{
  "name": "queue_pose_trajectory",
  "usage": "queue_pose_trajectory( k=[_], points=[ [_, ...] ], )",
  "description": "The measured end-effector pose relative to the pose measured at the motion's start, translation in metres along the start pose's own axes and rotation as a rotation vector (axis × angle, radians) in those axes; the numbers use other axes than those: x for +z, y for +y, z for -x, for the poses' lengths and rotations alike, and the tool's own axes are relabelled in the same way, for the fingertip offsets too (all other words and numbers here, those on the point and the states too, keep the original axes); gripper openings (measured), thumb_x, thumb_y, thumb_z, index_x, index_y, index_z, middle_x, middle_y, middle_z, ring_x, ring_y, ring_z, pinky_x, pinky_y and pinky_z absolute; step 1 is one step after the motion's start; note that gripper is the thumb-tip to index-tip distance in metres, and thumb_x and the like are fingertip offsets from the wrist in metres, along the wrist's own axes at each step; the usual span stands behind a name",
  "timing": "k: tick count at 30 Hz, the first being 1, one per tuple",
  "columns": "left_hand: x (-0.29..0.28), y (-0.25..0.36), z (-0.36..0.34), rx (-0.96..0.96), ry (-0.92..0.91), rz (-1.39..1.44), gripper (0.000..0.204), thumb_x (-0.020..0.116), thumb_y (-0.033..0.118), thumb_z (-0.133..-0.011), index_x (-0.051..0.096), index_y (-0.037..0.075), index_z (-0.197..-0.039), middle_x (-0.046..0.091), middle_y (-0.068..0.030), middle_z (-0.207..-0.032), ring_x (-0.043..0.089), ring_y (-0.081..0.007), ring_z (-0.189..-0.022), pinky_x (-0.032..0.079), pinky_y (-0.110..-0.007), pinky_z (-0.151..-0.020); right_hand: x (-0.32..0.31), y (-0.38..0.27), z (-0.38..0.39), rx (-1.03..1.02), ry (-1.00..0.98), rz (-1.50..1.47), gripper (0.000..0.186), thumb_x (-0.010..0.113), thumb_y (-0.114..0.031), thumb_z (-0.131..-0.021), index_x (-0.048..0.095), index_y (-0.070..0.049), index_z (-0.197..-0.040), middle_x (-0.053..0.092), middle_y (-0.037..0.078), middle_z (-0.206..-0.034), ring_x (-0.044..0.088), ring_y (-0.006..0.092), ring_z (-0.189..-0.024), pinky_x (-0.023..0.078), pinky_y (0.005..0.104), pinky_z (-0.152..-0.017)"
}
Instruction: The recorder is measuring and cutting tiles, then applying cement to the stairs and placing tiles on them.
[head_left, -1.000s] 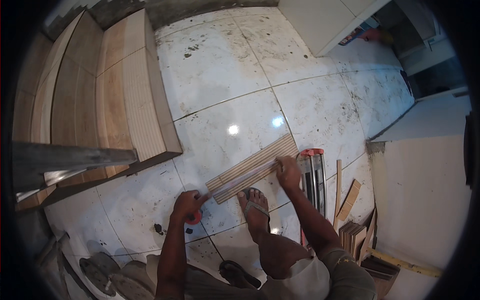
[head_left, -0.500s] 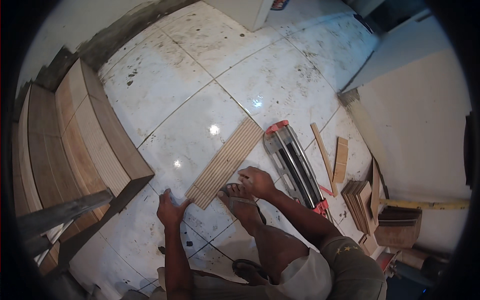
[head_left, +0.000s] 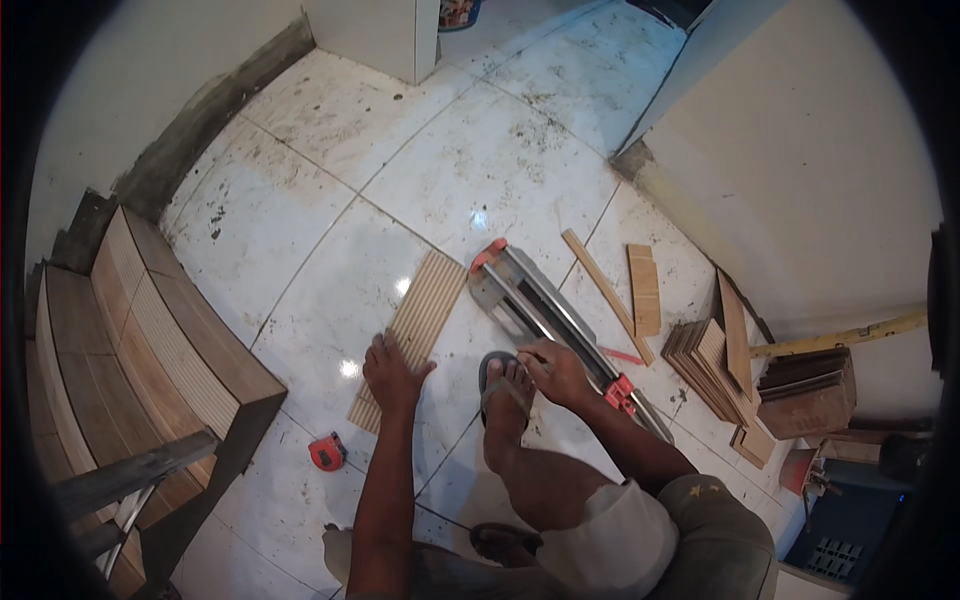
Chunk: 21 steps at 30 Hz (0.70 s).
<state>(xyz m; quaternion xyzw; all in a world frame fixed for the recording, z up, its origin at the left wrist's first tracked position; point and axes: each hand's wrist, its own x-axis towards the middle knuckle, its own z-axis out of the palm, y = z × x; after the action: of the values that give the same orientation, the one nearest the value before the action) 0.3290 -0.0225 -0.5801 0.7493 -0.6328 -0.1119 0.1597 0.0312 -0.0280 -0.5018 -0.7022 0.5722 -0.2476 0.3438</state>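
Observation:
A long ribbed wood-look tile (head_left: 424, 300) lies flat on the white tiled floor. My left hand (head_left: 394, 376) rests on its lower part, thumb spread away from the fingers. My right hand (head_left: 556, 372) is beside the toes of my sandalled foot (head_left: 507, 395), its fingers curled closed; whatever they may hold is hidden. Just right of the ribbed tile stands a manual tile cutter (head_left: 550, 305) with metal rails and red ends. A red tape measure (head_left: 326, 452) sits on the floor left of my left forearm.
Wood-look tiled steps (head_left: 190, 310) rise along the left, with a grey bar (head_left: 130, 470) in front. Right of the cutter lie a narrow strip (head_left: 608, 295), a short tile piece (head_left: 644, 290) and stacked tiles (head_left: 710, 370). A yellow level-like bar (head_left: 850, 335) leans near the right wall.
My left hand has moved from beside the ribbed tile's lower end onto its surface. The red tape measure now shows on the floor. My right hand stays near my foot; the view has shifted.

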Motion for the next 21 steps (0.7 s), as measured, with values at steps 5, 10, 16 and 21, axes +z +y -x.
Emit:
queue_pose_trajectory(
  k=[5,10,16,21],
  points=[
    [-0.006,-0.001,-0.003,-0.023,-0.062,0.055,0.098,0.092,0.038,-0.059,0.047,0.001,-0.138,0.050,-0.0201,-0.134,0.048,-0.0395,-0.122,0.041,-0.051,-0.103,-0.039,0.005,-0.012,0.240,0.134,-0.107,0.020,0.066,-0.018,-0.093,0.071,-0.003,-0.105,0.071,0.018,-0.099,0.070,0.0326,-0.093,0.055,0.0380,-0.082],
    [-0.027,-0.023,0.028,-0.001,-0.009,0.141,0.091,0.089,0.029,-0.058,0.049,0.001,-0.135,0.051,-0.0249,-0.127,0.047,-0.0433,-0.121,0.041,-0.052,-0.104,-0.051,0.022,-0.015,0.146,0.215,-0.038,0.020,0.066,-0.017,-0.093,0.071,-0.002,-0.106,0.071,0.017,-0.098,0.070,0.0307,-0.092,0.054,0.0378,-0.082],
    [-0.046,-0.013,0.088,0.118,-0.109,0.262,0.091,0.086,0.027,-0.060,0.048,0.003,-0.139,0.048,-0.0245,-0.130,0.048,-0.0427,-0.119,0.042,-0.052,-0.102,-0.060,0.056,-0.010,0.287,0.367,-0.112,0.021,0.067,-0.018,-0.094,0.071,-0.002,-0.107,0.071,0.017,-0.097,0.070,0.0268,-0.089,0.054,0.0360,-0.080],
    [-0.037,0.014,0.068,0.232,-0.163,0.284,0.092,0.087,0.028,-0.059,0.049,0.004,-0.140,0.047,-0.0242,-0.132,0.048,-0.0420,-0.121,0.042,-0.052,-0.103,-0.051,0.073,-0.008,0.264,0.430,-0.114,0.020,0.067,-0.017,-0.093,0.070,-0.001,-0.105,0.070,0.018,-0.096,0.069,0.0275,-0.087,0.054,0.0367,-0.079]
  ],
)
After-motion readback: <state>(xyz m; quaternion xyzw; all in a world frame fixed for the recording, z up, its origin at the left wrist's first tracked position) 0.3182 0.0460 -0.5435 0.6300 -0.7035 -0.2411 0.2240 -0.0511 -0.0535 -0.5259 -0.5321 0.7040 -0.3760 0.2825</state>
